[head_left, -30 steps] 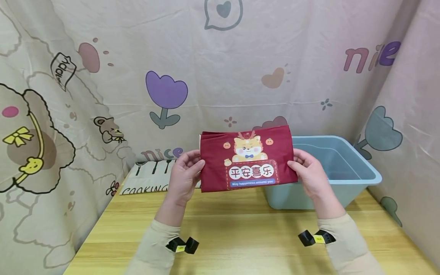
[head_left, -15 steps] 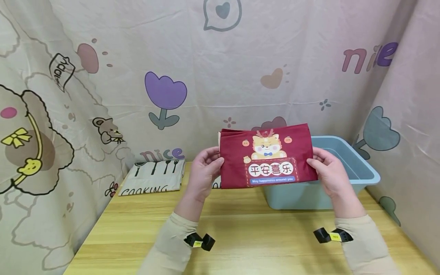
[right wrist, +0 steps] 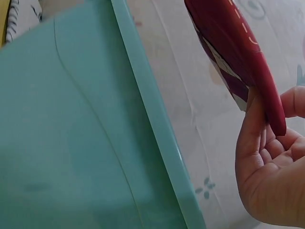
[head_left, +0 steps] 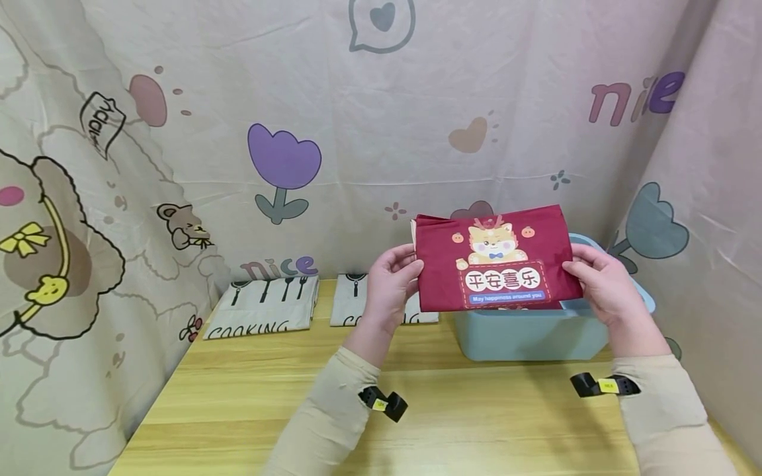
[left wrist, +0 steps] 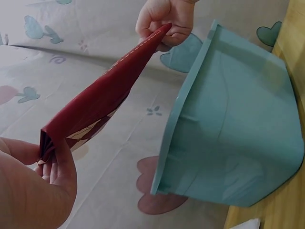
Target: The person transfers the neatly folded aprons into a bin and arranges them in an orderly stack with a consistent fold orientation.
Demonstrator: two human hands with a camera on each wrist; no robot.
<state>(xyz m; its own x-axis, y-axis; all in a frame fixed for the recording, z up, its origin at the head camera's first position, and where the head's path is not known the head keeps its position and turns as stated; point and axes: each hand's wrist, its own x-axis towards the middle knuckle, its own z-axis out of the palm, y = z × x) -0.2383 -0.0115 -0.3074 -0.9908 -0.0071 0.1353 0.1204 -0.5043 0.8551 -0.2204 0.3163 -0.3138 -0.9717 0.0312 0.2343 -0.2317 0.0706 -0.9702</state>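
A pale wooden table (head_left: 250,396) fills the foreground of a booth hung with cartoon-print curtains (head_left: 178,132), and over its far right end you hold a folded red cloth (head_left: 497,264) in the air, just above the rim of a light-blue plastic bin (head_left: 524,334). Your left hand (head_left: 389,284) pinches the cloth's left edge, thumb on the printed face and fingers curled behind; your right hand (head_left: 598,287) does the same on the right edge, so the folded piece hangs taut between them, cartoon print toward you. The risk from here, as a judgement: both grips sit at the very margins, and the left wrist view shows several stacked layers at the fold (left wrist: 47,138), so a slackened pinch could let the inner layers slide and the neat fold fall open. A low pass could also catch the cloth's bottom edge on the bin's near wall. Farther back on the table, two folded pale cloths (head_left: 262,311) printed with cutlery lie side by side against the curtain, well clear of the bin.
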